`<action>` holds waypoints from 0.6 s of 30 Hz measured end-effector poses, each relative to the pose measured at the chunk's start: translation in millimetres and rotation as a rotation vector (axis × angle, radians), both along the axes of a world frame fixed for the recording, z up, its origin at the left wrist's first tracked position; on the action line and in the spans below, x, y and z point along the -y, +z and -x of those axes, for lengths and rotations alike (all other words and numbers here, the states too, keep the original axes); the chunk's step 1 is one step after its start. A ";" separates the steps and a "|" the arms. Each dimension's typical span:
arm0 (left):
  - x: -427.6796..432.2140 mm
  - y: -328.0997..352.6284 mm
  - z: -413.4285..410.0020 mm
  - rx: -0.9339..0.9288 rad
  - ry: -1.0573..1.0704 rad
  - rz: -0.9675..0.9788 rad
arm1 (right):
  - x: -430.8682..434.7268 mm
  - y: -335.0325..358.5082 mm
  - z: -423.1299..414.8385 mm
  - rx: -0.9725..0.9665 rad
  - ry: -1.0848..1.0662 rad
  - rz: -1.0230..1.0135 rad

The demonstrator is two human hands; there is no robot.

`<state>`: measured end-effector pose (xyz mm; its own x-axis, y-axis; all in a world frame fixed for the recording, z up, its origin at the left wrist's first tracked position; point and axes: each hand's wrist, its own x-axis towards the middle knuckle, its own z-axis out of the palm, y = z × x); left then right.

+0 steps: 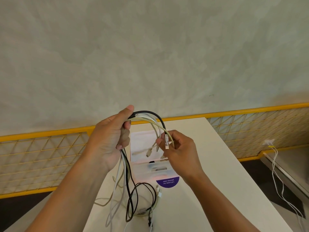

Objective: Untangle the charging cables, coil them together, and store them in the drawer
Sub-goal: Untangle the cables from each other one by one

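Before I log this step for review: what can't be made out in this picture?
Head view:
- Cables inside the left hand: hidden by its curled fingers.
- Connectors by the right hand: motion-blurred, type unreadable.
- Loose cable ends on the white table: cut off by the bottom edge.

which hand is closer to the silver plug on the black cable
Right. The right hand pinches at the silver plug itself; the left hand holds the cable bundle further back along the arch, to the plug's left in the picture.
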<state>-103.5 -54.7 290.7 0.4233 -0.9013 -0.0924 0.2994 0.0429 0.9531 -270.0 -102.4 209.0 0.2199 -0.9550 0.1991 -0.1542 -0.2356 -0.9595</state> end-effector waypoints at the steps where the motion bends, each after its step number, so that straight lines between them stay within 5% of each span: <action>1: 0.1 -0.1 -0.6 0.006 0.012 0.008 | 0.4 -0.4 0.0 -0.007 -0.002 0.010; 18: -2.0 -7.4 -20.6 0.127 0.037 -0.009 | 21.4 35.0 63.7 0.339 0.286 -0.232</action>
